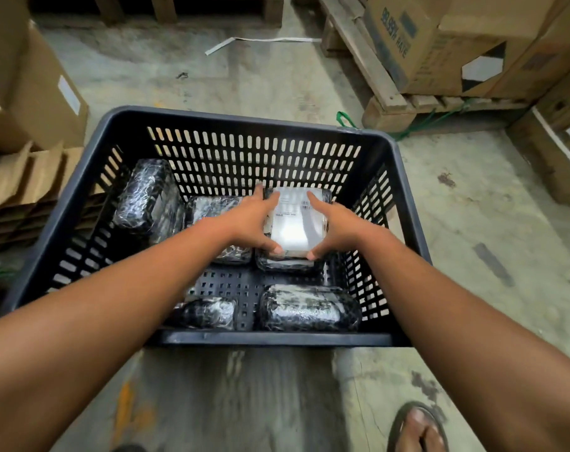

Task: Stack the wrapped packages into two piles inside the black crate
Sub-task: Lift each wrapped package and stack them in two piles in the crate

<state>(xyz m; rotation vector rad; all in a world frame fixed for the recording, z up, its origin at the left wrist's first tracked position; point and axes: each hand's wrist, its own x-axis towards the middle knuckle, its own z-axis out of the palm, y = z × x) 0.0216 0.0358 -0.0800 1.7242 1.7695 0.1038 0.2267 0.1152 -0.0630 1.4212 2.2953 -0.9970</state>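
A black slotted crate (277, 123) stands on the concrete floor in front of me. Both hands grip one wrapped package with a white label (295, 223) at the crate's far right; my left hand (254, 220) holds its left side, my right hand (334, 228) its right side. It rests on top of another wrapped package (287, 264). More black wrapped packages lie in the crate: one leaning at the far left (143, 197), one beside my left hand (212, 208), and two along the near wall (208, 313) (309, 308).
Cardboard boxes (32, 89) and flattened cartons stand left of the crate. A wooden pallet (388, 106) carrying boxes (440, 44) is at the far right, with another box (557, 148) beside it. My sandalled foot (419, 429) is at the bottom right.
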